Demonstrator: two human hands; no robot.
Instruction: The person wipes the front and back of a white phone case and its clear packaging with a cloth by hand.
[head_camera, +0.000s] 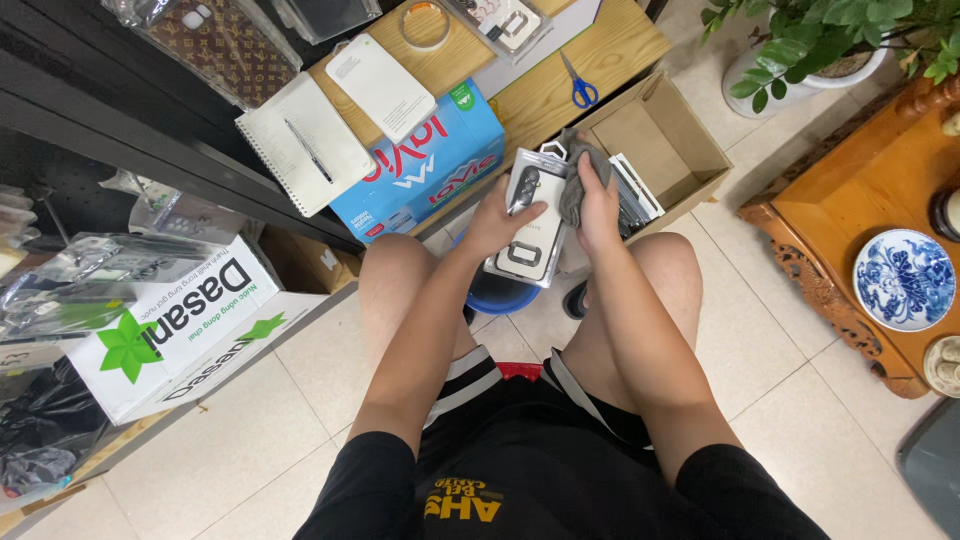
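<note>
I sit with my knees apart, both hands raised in front of me. My left hand (498, 222) grips a clear plastic package holding a white phone case (532, 240), fingers over its left edge. My right hand (596, 205) presses a grey cloth (572, 190) against the package's right side. Directly behind my hands stands an open cardboard box (662, 140) with several similar flat packages (632, 200) leaning in its near corner. A blue round bowl-like thing (500, 295) shows on the floor between my knees, mostly hidden by my arm.
A wooden bench (590, 50) carries blue scissors (578, 88), a tape roll (425, 25), a white slim box (380, 85), a notebook with pen (305, 145) and a blue carton (430, 165). White-green cartons (180, 325) sit left. A carved wooden table (860, 200) with blue-white plate (904, 278) stands right.
</note>
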